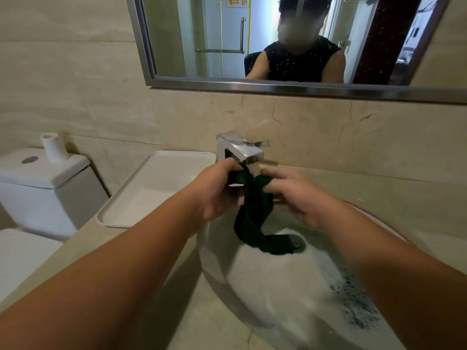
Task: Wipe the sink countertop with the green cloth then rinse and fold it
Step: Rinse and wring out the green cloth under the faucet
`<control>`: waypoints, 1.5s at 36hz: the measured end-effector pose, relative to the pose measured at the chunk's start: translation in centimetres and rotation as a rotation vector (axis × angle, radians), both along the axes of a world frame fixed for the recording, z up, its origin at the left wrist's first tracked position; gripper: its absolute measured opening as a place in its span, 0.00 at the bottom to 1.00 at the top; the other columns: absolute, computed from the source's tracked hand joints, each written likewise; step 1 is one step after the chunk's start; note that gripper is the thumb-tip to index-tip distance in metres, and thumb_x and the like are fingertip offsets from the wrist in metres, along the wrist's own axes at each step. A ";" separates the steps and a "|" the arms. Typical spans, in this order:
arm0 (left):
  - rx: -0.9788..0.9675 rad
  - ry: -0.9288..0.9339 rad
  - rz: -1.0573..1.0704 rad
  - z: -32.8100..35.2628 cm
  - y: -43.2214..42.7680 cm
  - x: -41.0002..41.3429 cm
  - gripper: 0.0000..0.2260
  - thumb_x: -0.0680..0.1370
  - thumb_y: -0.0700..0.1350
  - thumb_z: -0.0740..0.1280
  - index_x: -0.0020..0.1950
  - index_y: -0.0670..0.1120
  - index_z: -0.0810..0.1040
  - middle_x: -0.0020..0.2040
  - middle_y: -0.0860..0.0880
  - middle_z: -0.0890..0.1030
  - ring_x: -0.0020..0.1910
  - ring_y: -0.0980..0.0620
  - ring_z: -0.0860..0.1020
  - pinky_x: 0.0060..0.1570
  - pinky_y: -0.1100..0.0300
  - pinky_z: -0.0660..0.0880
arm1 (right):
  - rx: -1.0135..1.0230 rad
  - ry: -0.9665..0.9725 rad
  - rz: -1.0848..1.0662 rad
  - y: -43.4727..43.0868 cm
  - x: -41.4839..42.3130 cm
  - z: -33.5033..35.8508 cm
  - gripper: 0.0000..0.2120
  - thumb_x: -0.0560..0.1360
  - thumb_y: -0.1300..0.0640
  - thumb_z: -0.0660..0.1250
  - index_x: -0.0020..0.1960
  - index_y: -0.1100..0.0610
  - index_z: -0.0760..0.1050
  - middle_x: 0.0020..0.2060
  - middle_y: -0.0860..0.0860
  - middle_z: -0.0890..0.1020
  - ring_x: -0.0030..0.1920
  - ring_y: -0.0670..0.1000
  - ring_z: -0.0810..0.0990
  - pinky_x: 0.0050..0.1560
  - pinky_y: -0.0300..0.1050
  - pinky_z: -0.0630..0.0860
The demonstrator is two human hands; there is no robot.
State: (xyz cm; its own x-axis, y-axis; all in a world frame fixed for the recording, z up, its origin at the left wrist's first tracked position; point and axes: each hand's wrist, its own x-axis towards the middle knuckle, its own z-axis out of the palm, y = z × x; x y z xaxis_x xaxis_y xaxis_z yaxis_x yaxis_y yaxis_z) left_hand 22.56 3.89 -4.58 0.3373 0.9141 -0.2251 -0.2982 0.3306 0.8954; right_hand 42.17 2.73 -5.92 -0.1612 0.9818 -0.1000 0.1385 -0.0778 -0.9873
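You had the tray (141, 198) left of centre on the worktop (379, 188), the faucet (240, 147) mid-frame behind the sink (278, 286), the toilet tank (38, 178) far left.

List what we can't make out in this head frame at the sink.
Head view, faucet outlet: hidden behind left hand and green cloth; water flow cannot be told.
Head view, right hand: fingers motion-blurred, grip on the cloth unclear.
Head view, drain: partly covered by the cloth's hanging end.
Head view, blue specks in the sink: too small to identify.
Head view, toilet: cut off by the left edge.
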 end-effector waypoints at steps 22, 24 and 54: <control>0.294 0.390 0.079 -2.5 0.6 -1.2 0.11 0.75 0.36 0.72 0.58 0.41 0.81 0.54 0.40 0.84 0.56 0.39 0.83 0.65 0.40 0.79 | -0.002 0.407 -0.086 1.2 -1.1 -1.5 0.14 0.80 0.69 0.63 0.60 0.58 0.81 0.53 0.63 0.87 0.54 0.63 0.87 0.53 0.61 0.85; 0.233 0.391 -0.055 -3.2 1.0 -1.0 0.22 0.72 0.37 0.76 0.65 0.42 0.77 0.57 0.42 0.87 0.59 0.43 0.85 0.67 0.43 0.79 | -0.076 0.678 -0.096 1.0 -1.3 -1.0 0.16 0.80 0.71 0.59 0.63 0.59 0.79 0.55 0.65 0.86 0.55 0.64 0.87 0.51 0.63 0.85; 0.010 0.423 0.061 -3.6 2.0 0.1 0.09 0.84 0.49 0.68 0.62 0.49 0.82 0.49 0.43 0.90 0.48 0.43 0.89 0.51 0.46 0.85 | 0.054 0.748 -0.523 1.8 5.6 0.4 0.20 0.76 0.75 0.54 0.50 0.55 0.77 0.48 0.57 0.82 0.48 0.56 0.79 0.52 0.52 0.78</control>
